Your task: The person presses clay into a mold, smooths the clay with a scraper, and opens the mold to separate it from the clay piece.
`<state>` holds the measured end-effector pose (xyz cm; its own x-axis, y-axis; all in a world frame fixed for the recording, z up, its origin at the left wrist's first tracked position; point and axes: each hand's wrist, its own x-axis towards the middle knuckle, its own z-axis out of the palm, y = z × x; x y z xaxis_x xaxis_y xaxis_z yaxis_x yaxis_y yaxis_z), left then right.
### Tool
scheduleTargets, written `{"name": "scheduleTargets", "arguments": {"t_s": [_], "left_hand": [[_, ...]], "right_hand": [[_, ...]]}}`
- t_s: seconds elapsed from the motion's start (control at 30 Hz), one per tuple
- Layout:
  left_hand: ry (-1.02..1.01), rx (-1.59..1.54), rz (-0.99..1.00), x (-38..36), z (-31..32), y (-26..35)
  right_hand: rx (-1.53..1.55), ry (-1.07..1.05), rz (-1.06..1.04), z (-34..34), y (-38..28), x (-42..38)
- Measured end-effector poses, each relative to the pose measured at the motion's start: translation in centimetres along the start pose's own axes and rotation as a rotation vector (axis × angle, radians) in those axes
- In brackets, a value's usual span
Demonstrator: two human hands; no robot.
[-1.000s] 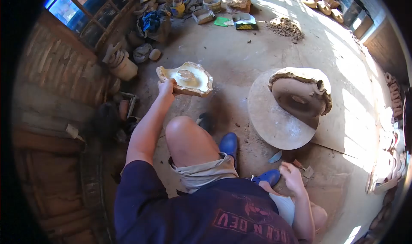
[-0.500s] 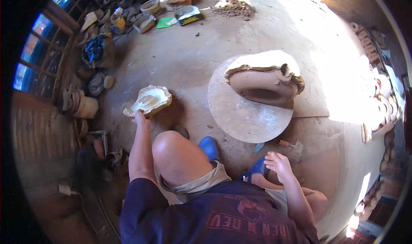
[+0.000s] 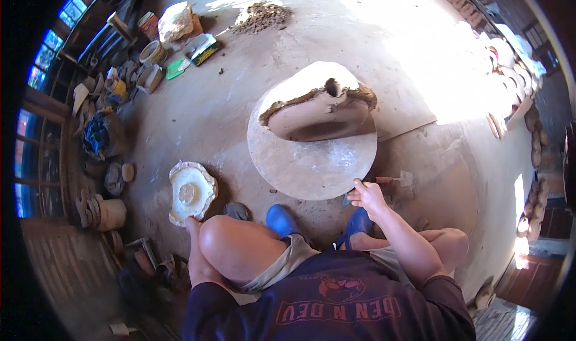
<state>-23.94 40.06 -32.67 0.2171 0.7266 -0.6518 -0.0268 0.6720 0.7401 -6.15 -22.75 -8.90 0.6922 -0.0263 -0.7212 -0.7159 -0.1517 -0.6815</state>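
Right hand [image 3: 367, 197] has moved up to grip the round clay-dusted board's [image 3: 300, 167] near edge at centre frame; left hand [image 3: 193, 223], mostly hidden, now rests the pale plaster mould [image 3: 191, 192] flat on the floor, lower left.

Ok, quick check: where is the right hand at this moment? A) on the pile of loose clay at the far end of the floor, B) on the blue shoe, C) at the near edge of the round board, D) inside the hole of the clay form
C: the right hand is at the near rim of the round board, well short of the clay form standing on it.
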Motion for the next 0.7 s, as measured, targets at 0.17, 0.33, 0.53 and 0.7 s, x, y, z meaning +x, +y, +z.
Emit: {"name": "scheduleTargets", "arguments": {"t_s": [0.17, 0.33, 0.53, 0.7], "left_hand": [[-0.041, -0.025, -0.05, -2.7, 0.2, -1.1], [-0.068, -0.034, -0.087, -4.5, -0.2, -1.6], [-0.165, 0.037, 0.012, -5.5, 5.8, 3.6], [-0.58, 0.462, 0.383, -16.4, 25.2, 14.3]], "right_hand": [[0.071, 0.084, -0.016, -1.2, -1.0, 1.6], [0.122, 0.262, -0.174, -2.2, -3.3, 0.7], [0.022, -0.036, -0.306, -2.5, -6.7, -3.9], [0.237, -0.249, -0.167, -0.5, -8.6, -4.5]]}}
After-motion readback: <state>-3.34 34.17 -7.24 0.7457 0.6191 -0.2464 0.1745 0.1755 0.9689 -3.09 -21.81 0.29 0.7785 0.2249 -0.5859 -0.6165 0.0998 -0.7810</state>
